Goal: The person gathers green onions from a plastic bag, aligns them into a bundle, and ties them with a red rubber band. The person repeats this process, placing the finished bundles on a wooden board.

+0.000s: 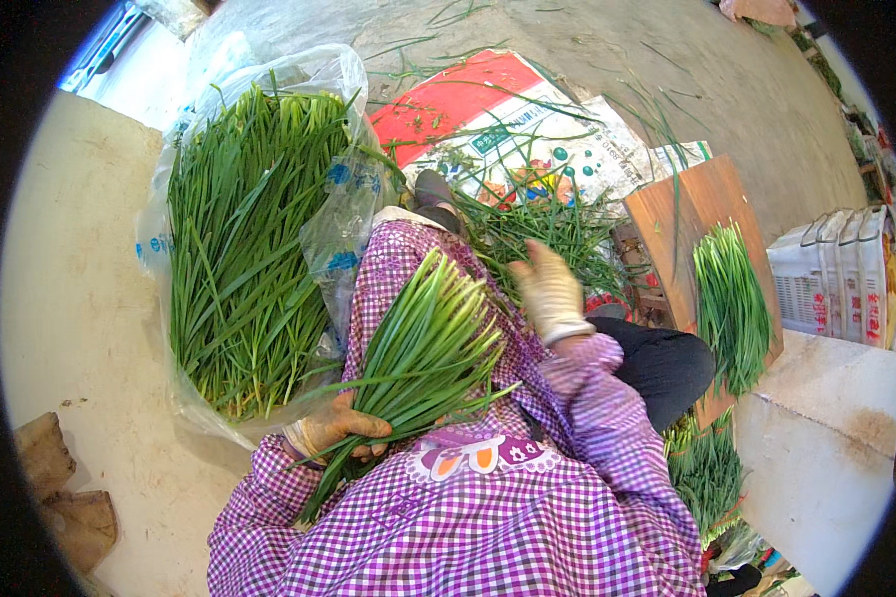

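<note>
My left hand [343,429], in a soiled glove, is closed round a bunch of garlic chives [422,347] lying across my lap, its pale stem ends pointing away from me. To the right, my gloved right hand [549,291] is lifted over loose chive leaves [560,239]; it is blurred, and its fingers look apart with nothing held. At my left, a clear plastic bag [343,63] holds a big heap of chives [254,246]. A brown wooden board [653,216] on the right carries a smaller chive bunch [732,306].
A printed red and white sheet [463,97] strewn with leaves lies on the concrete floor ahead. White plastic crate [829,276] stands far right, near pale panels [821,433]. More bundled chives [705,466] lie below the board. Brown scraps [78,522] are at lower left.
</note>
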`<state>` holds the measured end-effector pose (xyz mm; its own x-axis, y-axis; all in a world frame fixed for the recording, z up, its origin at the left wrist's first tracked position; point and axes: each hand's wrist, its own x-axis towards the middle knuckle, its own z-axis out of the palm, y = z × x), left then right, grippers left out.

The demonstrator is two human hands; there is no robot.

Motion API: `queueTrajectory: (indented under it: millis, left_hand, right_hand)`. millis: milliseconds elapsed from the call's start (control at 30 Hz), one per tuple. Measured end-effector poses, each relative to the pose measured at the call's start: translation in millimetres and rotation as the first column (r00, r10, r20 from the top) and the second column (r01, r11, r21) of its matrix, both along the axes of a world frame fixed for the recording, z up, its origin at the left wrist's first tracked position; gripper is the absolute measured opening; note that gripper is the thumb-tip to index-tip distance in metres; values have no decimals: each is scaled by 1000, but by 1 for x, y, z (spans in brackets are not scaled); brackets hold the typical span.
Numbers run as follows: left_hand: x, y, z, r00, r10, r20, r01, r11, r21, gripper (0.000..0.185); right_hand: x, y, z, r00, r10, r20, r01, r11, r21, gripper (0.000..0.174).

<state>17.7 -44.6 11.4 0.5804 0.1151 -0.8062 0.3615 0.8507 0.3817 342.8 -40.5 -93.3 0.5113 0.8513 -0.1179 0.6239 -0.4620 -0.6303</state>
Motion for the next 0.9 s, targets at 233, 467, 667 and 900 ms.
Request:
queueTrajectory:
  millis: [233, 467, 667, 900]
  left_hand:
    - [46, 28, 32, 999, -11, -42, 20, 975, 221, 46]
    - [90, 29, 40, 981, -186, 52, 94, 696, 712, 56]
    - [75, -9, 26, 598, -139, -789, 699, -391, 599, 101]
    - [51, -31, 19, 550, -257, -795, 752, -263, 605, 92]
  right_hand:
    - [33, -123, 0, 288, -317, -903, -347, 845, -407, 51]
    - [-31, -88, -48, -602, -21, -798, 94, 991, -97, 55]
    - [-32, -20, -43, -862, 491, -125, 453, 857, 246, 61]
    - [-36, -24, -62, -833, 412, -369, 343, 908, 241, 65]
